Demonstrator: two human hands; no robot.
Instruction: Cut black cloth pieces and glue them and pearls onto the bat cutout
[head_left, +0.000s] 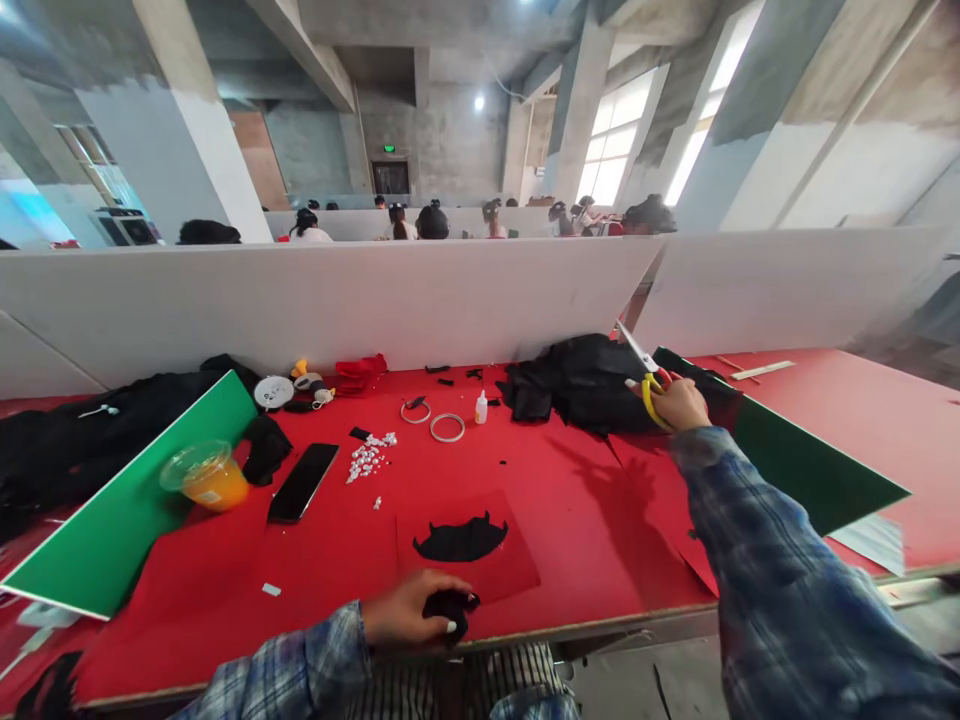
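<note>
Near the front edge of the red table (570, 590), my left hand (409, 608) is closed around a small bunched piece of black fabric (450, 612). Just beyond it a bat-like black fabric cutout (461, 540) lies flat on a red sheet (517, 575). My right hand (679, 404) is raised at the right, gripping scissors (637, 350) by their yellow and red handles, blades pointing up and to the left. Behind the scissors lies a heap of black fabric (577, 385). White beads (367, 458), two rings (448, 428) and a small white bottle (481, 407) sit mid-table.
On the left are a phone (304, 483), a cup of orange drink (210, 478) and a green board (135, 510). A second green board (810, 460) stands under my right forearm. A white partition (337, 300) runs along the back, with people seated beyond it.
</note>
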